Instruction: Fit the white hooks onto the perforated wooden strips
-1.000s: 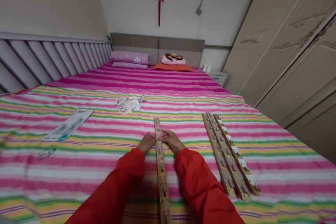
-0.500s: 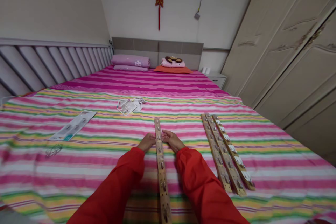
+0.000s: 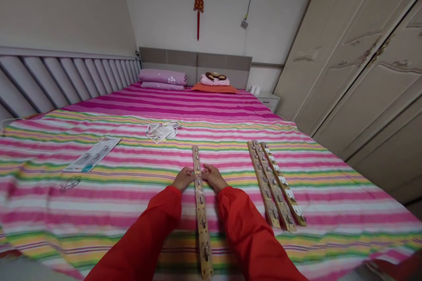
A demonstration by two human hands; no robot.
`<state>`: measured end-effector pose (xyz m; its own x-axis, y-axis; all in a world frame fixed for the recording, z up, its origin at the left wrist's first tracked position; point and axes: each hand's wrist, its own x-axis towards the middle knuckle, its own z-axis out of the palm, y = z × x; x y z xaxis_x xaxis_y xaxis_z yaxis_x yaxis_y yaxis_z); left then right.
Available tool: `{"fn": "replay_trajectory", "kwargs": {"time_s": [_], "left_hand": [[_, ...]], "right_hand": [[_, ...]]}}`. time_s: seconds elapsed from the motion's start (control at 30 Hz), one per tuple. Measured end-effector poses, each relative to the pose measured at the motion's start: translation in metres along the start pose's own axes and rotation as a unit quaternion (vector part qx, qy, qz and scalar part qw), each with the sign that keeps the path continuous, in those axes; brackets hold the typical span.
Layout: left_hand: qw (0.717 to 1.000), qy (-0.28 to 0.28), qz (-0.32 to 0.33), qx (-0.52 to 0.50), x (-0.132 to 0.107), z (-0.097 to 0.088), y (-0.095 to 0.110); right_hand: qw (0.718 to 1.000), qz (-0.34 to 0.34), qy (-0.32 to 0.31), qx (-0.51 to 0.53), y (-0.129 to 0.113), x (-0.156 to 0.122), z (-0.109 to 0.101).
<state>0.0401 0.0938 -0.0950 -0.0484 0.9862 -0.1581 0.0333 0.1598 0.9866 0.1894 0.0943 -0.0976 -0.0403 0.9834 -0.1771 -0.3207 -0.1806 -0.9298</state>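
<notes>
A long wooden strip (image 3: 201, 224) studded with metal hooks lies lengthwise on the striped bedspread (image 3: 132, 210) in front of me. My left hand (image 3: 183, 178) and my right hand (image 3: 213, 177) meet at the strip about a third of the way from its far end, fingers curled and pinched on a small metal hook there. Both arms wear red sleeves. Three more hook strips (image 3: 275, 189) lie side by side to the right.
A flat blister card (image 3: 92, 154) and a small wire piece (image 3: 69, 184) lie at the left. Torn clear packets (image 3: 161, 131) sit beyond the strip. Pillows (image 3: 162, 77) rest at the headboard. A tall wardrobe (image 3: 359, 61) lines the right side.
My hands stay pinched at the same spot on the strip. The view has tilted up and back a little, showing more of the wall and the bed's near edge.
</notes>
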Motion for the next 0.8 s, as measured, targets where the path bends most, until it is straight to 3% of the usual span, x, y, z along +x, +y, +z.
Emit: {"fn": "replay_trajectory", "kwargs": {"time_s": [0.27,0.57,0.8], "left_hand": [[0.999,-0.038,-0.013,-0.023,0.0,-0.005,0.004],[0.996,-0.073,-0.036,-0.044,-0.037,-0.017,0.01],[0.998,-0.053,-0.026,0.029,-0.048,-0.008,0.009]], "right_hand": [[1.0,0.003,-0.014,0.02,-0.001,-0.004,-0.004],[0.997,-0.006,-0.053,0.054,0.004,-0.046,-0.016],[1.0,-0.01,-0.016,0.004,0.009,-0.048,-0.009]]}}
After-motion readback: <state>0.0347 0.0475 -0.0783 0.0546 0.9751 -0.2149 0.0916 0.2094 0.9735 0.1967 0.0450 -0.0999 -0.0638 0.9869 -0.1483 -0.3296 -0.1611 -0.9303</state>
